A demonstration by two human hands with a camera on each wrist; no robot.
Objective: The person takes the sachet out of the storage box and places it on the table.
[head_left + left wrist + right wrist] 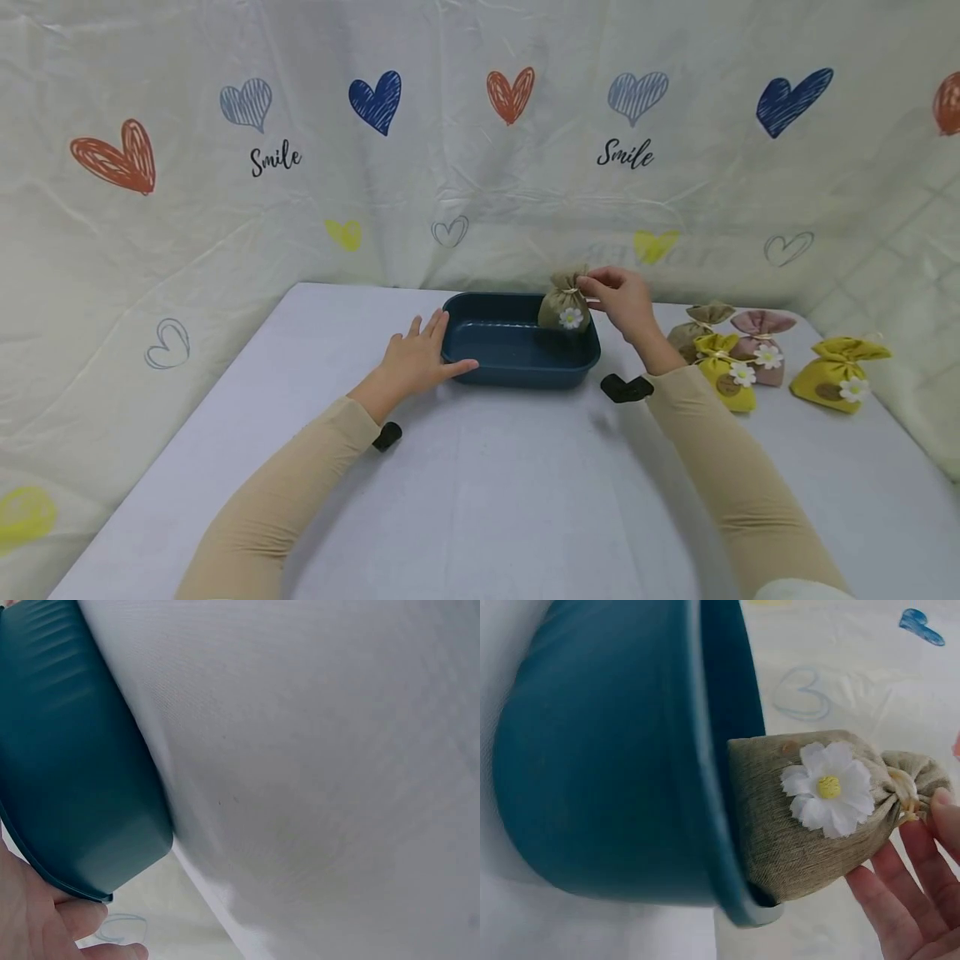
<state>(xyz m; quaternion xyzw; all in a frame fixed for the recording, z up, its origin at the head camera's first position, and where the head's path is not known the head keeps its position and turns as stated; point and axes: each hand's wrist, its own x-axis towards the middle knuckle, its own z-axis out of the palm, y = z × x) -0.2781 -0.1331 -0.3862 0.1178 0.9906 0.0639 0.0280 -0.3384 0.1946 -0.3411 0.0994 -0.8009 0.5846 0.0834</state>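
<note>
A dark blue-green rectangular basin (517, 377) stands near the table's back edge. My left hand (415, 360) rests on its left end, fingers straight and thumb along the front rim; the left wrist view shows the fingers at the rim of the basin (82, 765). With thumb and fingers, my right hand (621, 302) pinches the tied neck of a tan cloth sachet (558, 310). This sachet (780, 817) carries a white flower with a yellow centre, and its lower part dips inside the basin's right end. Whether it touches the basin's floor I cannot tell.
Right of the basin stand a yellow sachet (726, 392), a pink sachet (772, 371) and another tan sachet (682, 335), close together. A second yellow sachet (832, 383) lies farther right. Behind the white table (495, 500) hangs a heart-printed curtain (450, 167).
</note>
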